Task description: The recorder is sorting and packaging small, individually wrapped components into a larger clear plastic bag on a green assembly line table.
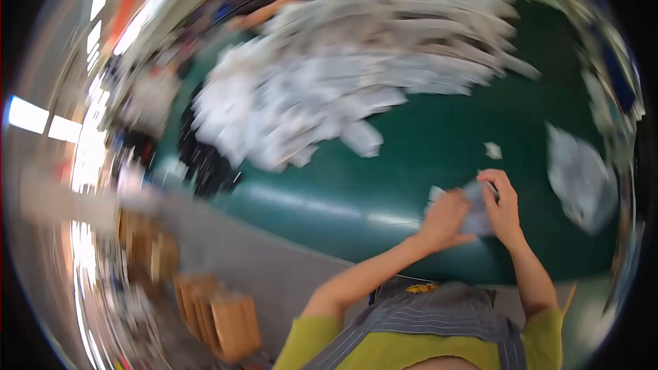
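Head view, blurred by motion: both hands meet over a small pale piece of material, grey-white and thin, probably paper or light fabric, lying on the green table near its near edge, right of centre.

Grip: the left hand is curled closed on the left part of the piece, knuckles up. The right hand pinches its right part, fingers bent over the top edge. Both hands are closed on the same piece; finger detail is too smeared to tell the exact pinch.

Handling note, as a judgement: a thin, limp sheet of this kind is best kept flat against the table surface with both hands close together, so that it neither creases nor slips. Light, even pressure should suffice.

Surroundings: a small white scrap lies on the table just beyond the hands, apart from them. A crumpled grey-white bundle sits toward the right edge. A large heap of white and grey sheets, overlapping and irregular, covers the far half of the table. The table top is smooth, dark green and slightly glossy.

Past the table's left edge, brown cardboard boxes stand on the grey floor. Another person's forearm shows at the far side.
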### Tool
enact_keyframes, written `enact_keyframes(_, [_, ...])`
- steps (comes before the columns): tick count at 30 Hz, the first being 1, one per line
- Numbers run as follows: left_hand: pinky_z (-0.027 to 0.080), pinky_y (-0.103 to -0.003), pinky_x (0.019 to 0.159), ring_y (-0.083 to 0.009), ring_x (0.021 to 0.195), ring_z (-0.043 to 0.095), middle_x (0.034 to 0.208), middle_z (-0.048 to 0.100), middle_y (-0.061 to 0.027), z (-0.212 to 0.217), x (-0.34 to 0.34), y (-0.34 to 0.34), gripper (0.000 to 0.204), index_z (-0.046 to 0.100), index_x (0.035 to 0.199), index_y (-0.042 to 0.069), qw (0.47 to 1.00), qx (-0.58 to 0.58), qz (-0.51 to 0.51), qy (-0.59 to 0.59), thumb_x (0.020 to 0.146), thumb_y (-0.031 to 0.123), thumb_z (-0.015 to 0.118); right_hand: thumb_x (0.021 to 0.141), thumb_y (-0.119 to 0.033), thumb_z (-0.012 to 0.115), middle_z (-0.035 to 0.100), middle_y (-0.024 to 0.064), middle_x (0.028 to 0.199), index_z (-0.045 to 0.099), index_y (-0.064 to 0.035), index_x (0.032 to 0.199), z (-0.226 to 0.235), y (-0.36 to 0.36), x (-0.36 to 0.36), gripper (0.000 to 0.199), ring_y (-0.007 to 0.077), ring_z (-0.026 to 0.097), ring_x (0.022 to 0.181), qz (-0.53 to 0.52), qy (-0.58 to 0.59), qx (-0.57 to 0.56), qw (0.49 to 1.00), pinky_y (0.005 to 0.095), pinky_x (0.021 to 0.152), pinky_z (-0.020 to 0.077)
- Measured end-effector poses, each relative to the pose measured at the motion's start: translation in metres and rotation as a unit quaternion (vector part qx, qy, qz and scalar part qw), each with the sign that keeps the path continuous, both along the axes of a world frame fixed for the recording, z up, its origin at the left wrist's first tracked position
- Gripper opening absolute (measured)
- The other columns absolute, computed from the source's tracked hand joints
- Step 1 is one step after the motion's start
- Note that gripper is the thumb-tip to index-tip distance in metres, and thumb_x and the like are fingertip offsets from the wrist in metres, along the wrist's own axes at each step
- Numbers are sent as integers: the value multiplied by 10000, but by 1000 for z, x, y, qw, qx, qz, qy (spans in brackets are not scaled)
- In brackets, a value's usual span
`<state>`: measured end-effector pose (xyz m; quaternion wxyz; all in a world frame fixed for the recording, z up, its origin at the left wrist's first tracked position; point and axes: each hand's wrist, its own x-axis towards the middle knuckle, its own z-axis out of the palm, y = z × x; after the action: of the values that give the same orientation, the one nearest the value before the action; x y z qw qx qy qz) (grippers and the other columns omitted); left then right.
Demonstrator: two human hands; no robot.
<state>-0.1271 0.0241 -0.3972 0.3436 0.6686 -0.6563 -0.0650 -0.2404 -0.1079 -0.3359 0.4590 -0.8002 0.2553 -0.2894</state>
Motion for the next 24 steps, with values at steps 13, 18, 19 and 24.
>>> enact_keyframes(13, [457,-456,966,-420,1244,446,1337,409,-286,41,-102,-22,774,252,1452,-69,962,162,-126,182,843,95,702,758,-308,776,395,283,1393,339,53,1430,-9,23,-123,879,428,418,1256,-202,262,-100,938,505,1039,345])
enact_keyframes(18, [528,-349,849,-282,1092,593,1227,552,-207,87,-69,-55,566,424,1391,-3,889,394,-74,220,890,102,665,698,-242,819,376,267,1390,343,-43,1471,-24,19,-131,929,428,422,1241,-179,253,-173,935,520,1015,345])
enact_keyframes(19, [523,-334,845,-262,1105,593,1226,569,-201,95,-55,-71,535,454,1372,3,923,295,-51,241,900,132,668,677,-221,829,386,264,1372,349,-60,1473,-30,18,-130,943,425,425,1230,-155,247,-171,941,518,1012,346])
enact_keyframes(24, [468,-424,933,-343,1163,559,1251,556,-227,160,-81,-192,641,445,1352,-56,995,2,-85,49,892,325,674,690,-220,817,427,234,1312,403,-91,1445,-28,7,-140,871,393,457,1152,-86,199,-160,963,484,964,371])
